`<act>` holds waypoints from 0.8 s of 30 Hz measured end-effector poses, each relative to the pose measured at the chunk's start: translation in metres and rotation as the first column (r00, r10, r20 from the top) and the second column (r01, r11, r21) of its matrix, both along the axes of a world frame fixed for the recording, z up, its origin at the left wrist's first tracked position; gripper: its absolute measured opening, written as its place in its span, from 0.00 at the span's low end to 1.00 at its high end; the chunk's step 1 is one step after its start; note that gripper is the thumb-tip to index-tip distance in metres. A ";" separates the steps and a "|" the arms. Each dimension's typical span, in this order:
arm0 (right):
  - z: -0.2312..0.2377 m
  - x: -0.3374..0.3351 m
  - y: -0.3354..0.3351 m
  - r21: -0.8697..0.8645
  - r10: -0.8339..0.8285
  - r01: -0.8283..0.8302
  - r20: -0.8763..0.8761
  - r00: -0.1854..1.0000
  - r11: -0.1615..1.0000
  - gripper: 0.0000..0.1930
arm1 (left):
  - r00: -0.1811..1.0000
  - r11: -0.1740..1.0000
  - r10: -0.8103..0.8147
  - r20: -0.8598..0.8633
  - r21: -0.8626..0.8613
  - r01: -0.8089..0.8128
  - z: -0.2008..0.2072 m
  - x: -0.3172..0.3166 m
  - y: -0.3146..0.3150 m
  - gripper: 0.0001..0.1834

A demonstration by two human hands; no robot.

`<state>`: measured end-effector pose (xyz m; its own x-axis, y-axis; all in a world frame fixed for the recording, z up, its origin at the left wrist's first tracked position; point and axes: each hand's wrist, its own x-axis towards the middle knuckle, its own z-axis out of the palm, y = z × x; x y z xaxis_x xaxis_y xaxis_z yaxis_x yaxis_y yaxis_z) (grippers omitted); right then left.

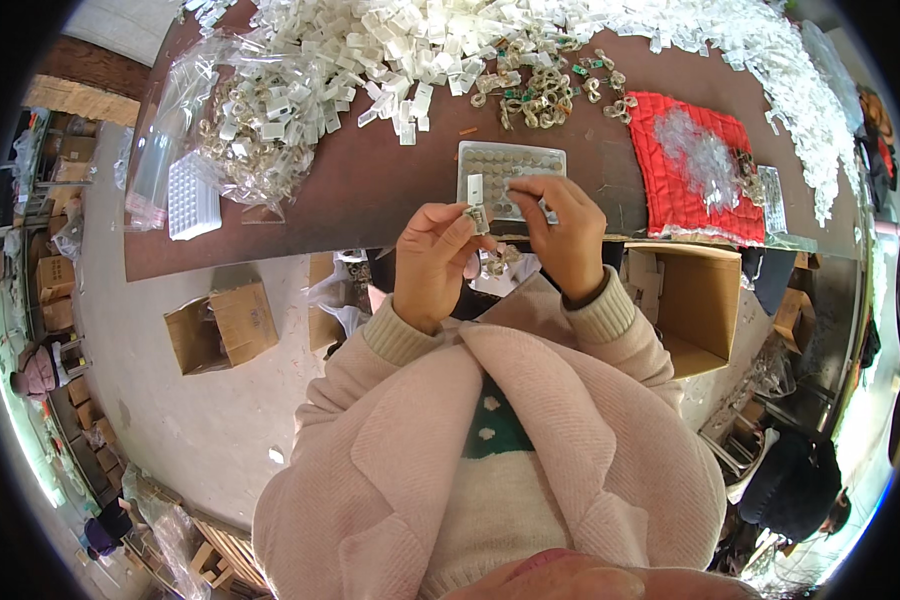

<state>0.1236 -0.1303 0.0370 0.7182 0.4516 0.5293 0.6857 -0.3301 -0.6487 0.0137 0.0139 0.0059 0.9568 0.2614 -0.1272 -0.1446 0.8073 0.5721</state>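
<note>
Close to the table's near edge, my left hand (435, 258) pinches a small circuit board (478, 218) between thumb and fingers. A small white plastic case (475, 187) stands up just above it, seemingly joined to it. Below, a bundle of coiled pale wire (500, 262) hangs beside the fingers. My right hand (567, 235) is a little to the right, thumb and index finger drawn together. Something tiny and translucent shows at those fingertips, too small to name. Behind both hands lies a white tray (561, 160) with rows of round grey pieces, partly covered by them.
White plastic cases (400, 50) are heaped along the far table. Wired green boards (540, 95) lie in front of them. A clear bag (260, 140) of wired parts is at left; a red quilted cloth (660, 170) with clear pieces at right. Cardboard boxes (245, 322) stand below.
</note>
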 end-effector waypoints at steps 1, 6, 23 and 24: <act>0.006 -0.008 0.000 0.055 0.054 -0.052 -0.044 0.998 0.997 0.09 | 1.000 1.000 0.001 0.012 -0.004 -0.001 0.002 0.000 -0.001 0.07; 0.024 -0.024 0.009 0.099 0.086 -0.087 0.013 0.996 0.991 0.09 | 0.998 0.999 -0.032 0.054 0.000 0.032 0.009 0.000 -0.001 0.07; 0.026 -0.037 0.007 0.154 0.238 -0.215 -0.157 0.958 0.964 0.11 | 1.000 0.995 -0.010 0.017 -0.094 0.012 0.010 -0.006 0.000 0.06; 0.026 -0.038 0.006 0.160 0.249 -0.227 -0.137 0.959 0.961 0.12 | 1.000 0.996 -0.011 0.005 -0.091 0.011 0.010 -0.006 0.000 0.06</act>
